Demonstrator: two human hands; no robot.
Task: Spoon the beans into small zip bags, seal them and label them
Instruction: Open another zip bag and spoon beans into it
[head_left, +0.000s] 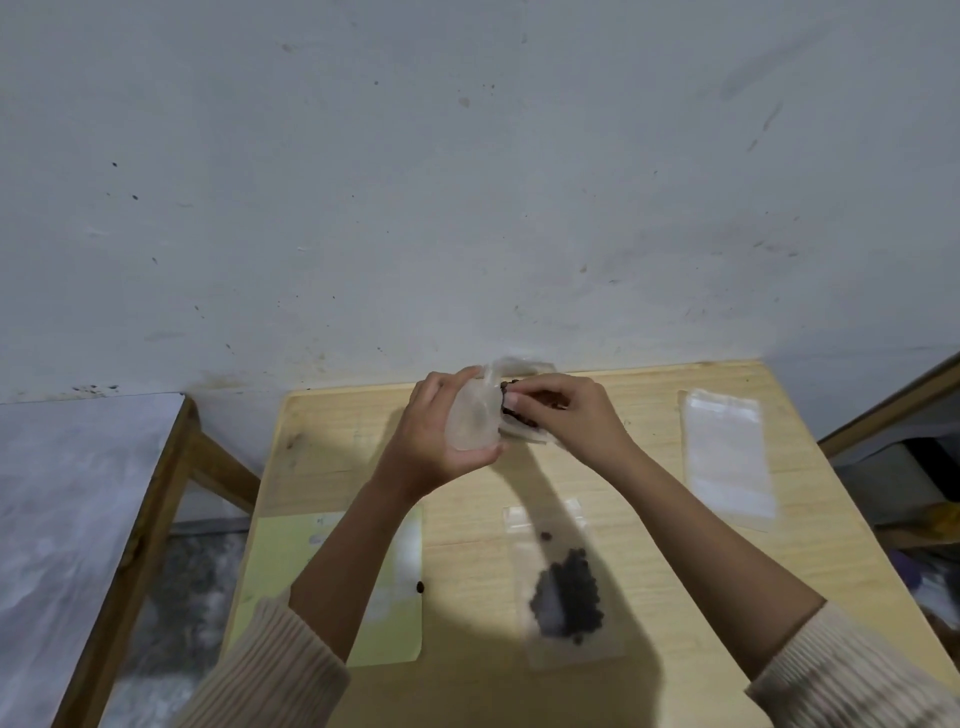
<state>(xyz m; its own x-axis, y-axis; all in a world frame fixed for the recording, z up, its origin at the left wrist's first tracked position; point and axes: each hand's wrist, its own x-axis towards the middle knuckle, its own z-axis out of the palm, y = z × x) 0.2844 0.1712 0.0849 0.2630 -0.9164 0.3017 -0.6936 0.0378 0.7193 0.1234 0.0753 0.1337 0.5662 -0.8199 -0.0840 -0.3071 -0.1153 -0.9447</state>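
Your left hand (441, 434) curls its fingers round a small zip bag (470, 423) above the counter (649, 561) by its far edge. Your right hand (569, 410) pinches the bag's mouth, where beans (517, 414) show. A filled bag (566, 590) lies near you, with empty bags (727, 457) by the right edge.

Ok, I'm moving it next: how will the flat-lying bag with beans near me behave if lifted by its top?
The filled bag likely flops, since its film looks thin and clear. Its beans are heaped at the near end, so it would probably hang bottom-heavy. A stray bean sits higher up, suggesting the contents shift freely.
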